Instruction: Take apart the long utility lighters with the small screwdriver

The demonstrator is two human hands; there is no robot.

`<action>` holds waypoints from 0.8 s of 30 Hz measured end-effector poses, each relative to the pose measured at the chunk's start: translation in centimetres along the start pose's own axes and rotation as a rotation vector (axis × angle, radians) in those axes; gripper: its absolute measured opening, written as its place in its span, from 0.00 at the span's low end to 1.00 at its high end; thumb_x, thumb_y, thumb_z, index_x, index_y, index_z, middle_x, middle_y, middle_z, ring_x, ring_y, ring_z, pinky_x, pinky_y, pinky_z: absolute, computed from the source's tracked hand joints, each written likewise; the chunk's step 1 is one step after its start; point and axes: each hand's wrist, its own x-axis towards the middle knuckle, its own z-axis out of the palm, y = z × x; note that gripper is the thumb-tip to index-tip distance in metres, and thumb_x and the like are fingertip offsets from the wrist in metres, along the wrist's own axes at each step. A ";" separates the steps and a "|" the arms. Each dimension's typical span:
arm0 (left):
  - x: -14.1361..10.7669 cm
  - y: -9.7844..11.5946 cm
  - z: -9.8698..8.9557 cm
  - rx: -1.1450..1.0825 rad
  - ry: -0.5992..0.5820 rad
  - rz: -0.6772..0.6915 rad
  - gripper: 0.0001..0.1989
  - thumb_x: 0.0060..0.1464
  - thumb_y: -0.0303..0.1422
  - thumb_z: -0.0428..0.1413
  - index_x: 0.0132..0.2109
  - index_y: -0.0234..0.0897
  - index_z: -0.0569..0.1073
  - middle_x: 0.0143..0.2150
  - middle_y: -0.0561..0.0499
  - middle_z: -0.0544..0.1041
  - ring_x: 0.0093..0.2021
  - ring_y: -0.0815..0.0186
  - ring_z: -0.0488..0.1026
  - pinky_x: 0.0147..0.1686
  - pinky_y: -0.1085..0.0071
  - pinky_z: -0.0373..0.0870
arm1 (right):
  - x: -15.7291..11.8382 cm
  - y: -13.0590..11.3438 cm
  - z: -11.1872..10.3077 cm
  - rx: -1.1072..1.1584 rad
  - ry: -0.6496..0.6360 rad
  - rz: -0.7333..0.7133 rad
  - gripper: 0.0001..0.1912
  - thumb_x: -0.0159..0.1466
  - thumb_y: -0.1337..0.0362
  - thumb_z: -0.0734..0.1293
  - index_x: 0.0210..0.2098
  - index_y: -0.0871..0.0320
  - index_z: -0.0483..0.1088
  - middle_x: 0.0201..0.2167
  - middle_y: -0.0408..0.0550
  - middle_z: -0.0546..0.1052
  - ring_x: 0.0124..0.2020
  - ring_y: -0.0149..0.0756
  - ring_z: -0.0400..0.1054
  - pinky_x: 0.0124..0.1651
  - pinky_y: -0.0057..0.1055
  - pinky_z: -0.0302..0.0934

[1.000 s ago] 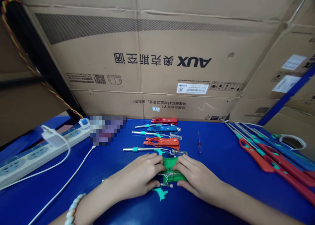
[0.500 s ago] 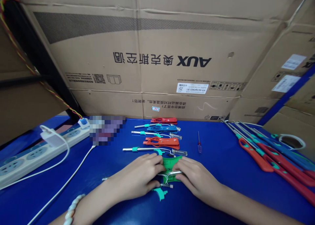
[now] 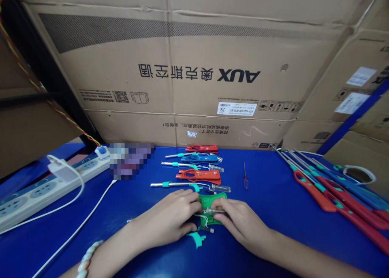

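Note:
My left hand (image 3: 172, 213) has its fingers curled on the left side of an open green lighter casing (image 3: 212, 197), pressing it to the table. Between thumb and fingers, my right hand (image 3: 244, 221) pinches a small clear lighter fuel tank (image 3: 216, 211) with a metal valve end, held over the casing. Thin white wires (image 3: 204, 218) loop by my left fingertips. Just below lies a small dark igniter piece (image 3: 206, 229) with a pale tip. A teal trigger (image 3: 198, 240) rests nearest to me. My left palm hides part of the casing.
Beyond my hands lie an orange casing (image 3: 205, 176), a blue casing (image 3: 199, 159), a red casing (image 3: 206, 149) and metal lighter tubes (image 3: 182, 184). A screwdriver (image 3: 245, 182) is to their right. Several long lighters (image 3: 343, 201) are at right, a power strip (image 3: 57, 184) at left.
My right hand has shifted the fuel tank slightly left and up, turning its valve end over the casing. My left hand stays nearly where it was.

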 end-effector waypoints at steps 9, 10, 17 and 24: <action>0.0 -0.2 -0.2 0.005 0.013 0.030 0.01 0.58 0.27 0.55 0.37 0.35 0.71 0.37 0.50 0.71 0.39 0.63 0.71 0.39 0.69 0.66 | -0.2 -0.4 -0.3 -0.027 -0.005 0.000 0.03 0.68 0.66 0.57 0.41 0.56 0.61 0.34 0.48 0.75 0.34 0.37 0.71 0.37 0.31 0.62; 0.0 -0.3 -0.3 0.006 0.018 0.038 0.02 0.59 0.26 0.54 0.36 0.35 0.71 0.37 0.50 0.72 0.39 0.63 0.71 0.39 0.70 0.66 | -0.2 -0.4 -0.4 -0.034 -0.004 -0.004 0.03 0.68 0.66 0.56 0.40 0.56 0.61 0.34 0.48 0.75 0.34 0.37 0.70 0.36 0.31 0.62; 0.1 -0.2 -0.9 -0.032 0.040 0.010 0.06 0.62 0.27 0.51 0.35 0.36 0.69 0.32 0.53 0.73 0.34 0.66 0.71 0.37 0.71 0.63 | -0.1 -0.5 -0.5 0.005 -0.005 0.018 0.04 0.68 0.67 0.55 0.40 0.57 0.60 0.32 0.47 0.74 0.31 0.37 0.69 0.34 0.31 0.61; -0.1 0.0 -0.5 -0.262 -0.022 -0.037 0.06 0.60 0.26 0.54 0.34 0.37 0.72 0.28 0.56 0.74 0.31 0.69 0.70 0.33 0.76 0.62 | -0.2 -0.4 -0.4 -0.003 -0.018 0.048 0.04 0.68 0.66 0.56 0.41 0.56 0.60 0.34 0.47 0.74 0.33 0.37 0.69 0.35 0.31 0.61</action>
